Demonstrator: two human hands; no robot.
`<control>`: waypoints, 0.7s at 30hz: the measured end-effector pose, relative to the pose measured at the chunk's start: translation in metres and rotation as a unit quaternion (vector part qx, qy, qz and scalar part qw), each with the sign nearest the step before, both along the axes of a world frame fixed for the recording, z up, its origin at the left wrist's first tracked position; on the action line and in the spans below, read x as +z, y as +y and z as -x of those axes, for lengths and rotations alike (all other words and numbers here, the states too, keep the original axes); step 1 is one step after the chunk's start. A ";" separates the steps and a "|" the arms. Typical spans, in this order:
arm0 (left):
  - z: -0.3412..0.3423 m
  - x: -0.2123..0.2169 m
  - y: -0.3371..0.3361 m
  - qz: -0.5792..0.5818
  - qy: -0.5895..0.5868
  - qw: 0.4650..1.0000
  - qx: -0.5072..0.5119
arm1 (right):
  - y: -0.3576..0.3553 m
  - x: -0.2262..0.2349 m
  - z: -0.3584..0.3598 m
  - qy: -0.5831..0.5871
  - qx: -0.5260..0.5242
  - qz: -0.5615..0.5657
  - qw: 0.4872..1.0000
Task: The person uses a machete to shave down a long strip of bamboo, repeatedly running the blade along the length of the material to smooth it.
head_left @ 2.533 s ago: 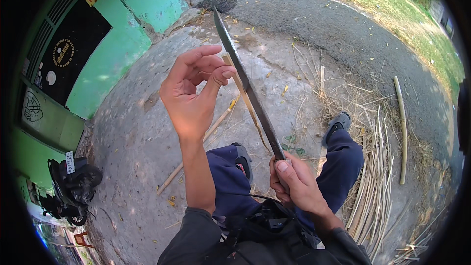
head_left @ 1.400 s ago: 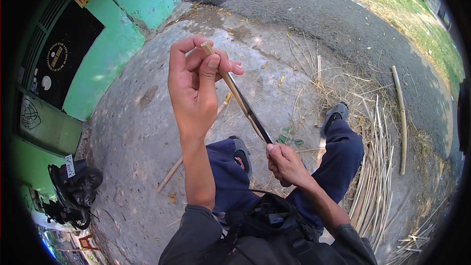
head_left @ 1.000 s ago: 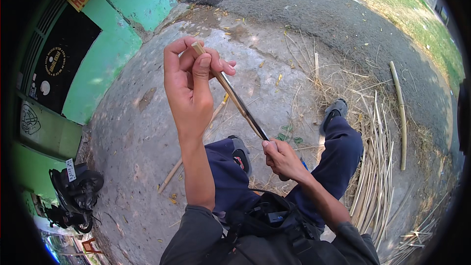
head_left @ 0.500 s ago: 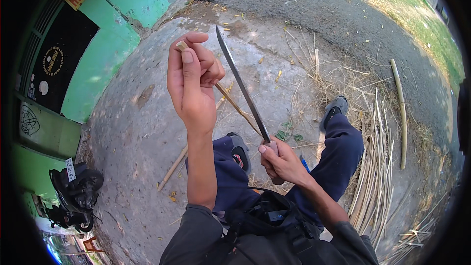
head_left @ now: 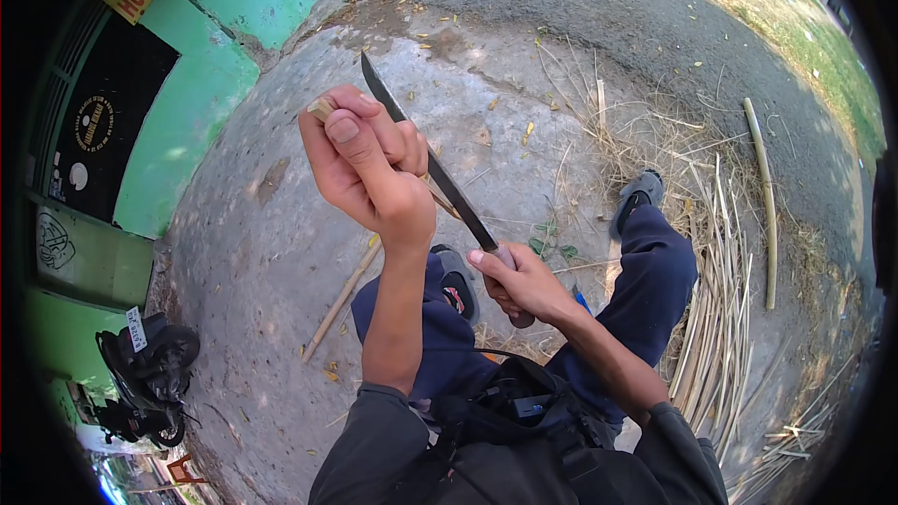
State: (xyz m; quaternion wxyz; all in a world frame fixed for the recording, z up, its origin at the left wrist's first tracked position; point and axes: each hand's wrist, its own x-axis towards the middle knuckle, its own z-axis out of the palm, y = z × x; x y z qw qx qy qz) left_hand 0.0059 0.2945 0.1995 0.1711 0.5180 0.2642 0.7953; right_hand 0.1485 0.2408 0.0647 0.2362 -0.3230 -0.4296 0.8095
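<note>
Hands work raised above the person's knees. Left hand (head_left: pixel 360 168) is lifted on a bent forearm, fingers curled shut around a thin bamboo strip (head_left: pixel 323 109), whose pale end pokes out up-left past the thumb. Right hand (head_left: pixel 519 282) sits lower, clamped on the handle of a long knife (head_left: pixel 426 164). Its blade runs diagonally up-left, tip away from the body, passing just behind the left fingers; contact with the strip is probably there but hidden. Half a second earlier the blade stood steeper and clear of the left hand.
</note>
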 end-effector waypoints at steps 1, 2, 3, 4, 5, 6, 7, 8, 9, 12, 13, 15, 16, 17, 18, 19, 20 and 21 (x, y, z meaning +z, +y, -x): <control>0.000 0.000 0.000 -0.014 -0.014 1.000 0.019 | 0.000 -0.001 0.004 -0.028 -0.009 -0.011 1.000; 0.001 -0.001 0.001 -0.012 -0.016 1.000 0.017 | 0.001 -0.004 0.008 -0.057 -0.020 -0.022 0.998; 0.002 -0.002 0.001 -0.014 -0.015 1.000 0.019 | 0.000 -0.009 0.011 -0.058 -0.021 -0.021 0.998; 0.003 -0.003 0.001 -0.015 -0.014 1.000 0.022 | -0.001 -0.016 0.014 -0.094 -0.028 -0.072 0.993; 0.003 -0.003 0.000 -0.014 -0.014 1.000 0.023 | -0.002 -0.013 0.017 -0.128 -0.032 -0.123 0.984; 0.003 -0.002 -0.001 -0.022 -0.015 0.999 0.026 | -0.001 -0.008 0.019 -0.128 -0.031 -0.122 0.984; 0.003 -0.002 -0.002 -0.029 -0.017 0.999 0.029 | 0.000 -0.001 0.019 -0.106 -0.032 -0.122 0.986; 0.000 -0.002 -0.002 -0.027 -0.017 0.999 0.029 | 0.001 0.006 0.020 -0.085 -0.035 -0.120 0.989; -0.003 -0.003 -0.003 -0.031 -0.022 0.999 0.035 | 0.001 0.004 0.022 -0.086 -0.035 -0.118 0.989; -0.002 -0.004 -0.003 -0.039 -0.027 0.998 0.038 | 0.001 -0.003 0.026 -0.040 -0.059 -0.153 0.986; 0.000 -0.003 -0.003 -0.041 -0.026 0.998 0.033 | -0.001 -0.007 0.026 -0.045 -0.045 -0.122 0.990; 0.003 -0.004 -0.003 -0.041 -0.032 0.998 0.028 | -0.001 -0.010 0.025 -0.053 -0.032 -0.092 0.994; 0.004 -0.004 -0.004 -0.041 -0.037 0.998 0.023 | -0.001 -0.010 0.026 -0.068 -0.044 -0.115 0.990; 0.004 -0.004 -0.004 -0.041 -0.037 0.998 0.023 | -0.001 -0.009 0.028 -0.082 -0.057 -0.137 0.986; 0.004 -0.005 -0.004 -0.044 -0.039 0.998 0.024 | 0.001 -0.005 0.029 -0.082 -0.057 -0.138 0.985; 0.004 -0.006 -0.004 -0.046 -0.041 0.998 0.025 | 0.005 0.000 0.030 -0.083 -0.058 -0.163 0.981; 0.004 -0.005 -0.005 -0.046 -0.041 0.998 0.025 | 0.006 0.005 0.029 -0.084 -0.058 -0.187 0.977; 0.004 -0.004 -0.005 -0.047 -0.038 0.998 0.023 | 0.005 0.003 0.029 -0.084 -0.058 -0.187 0.977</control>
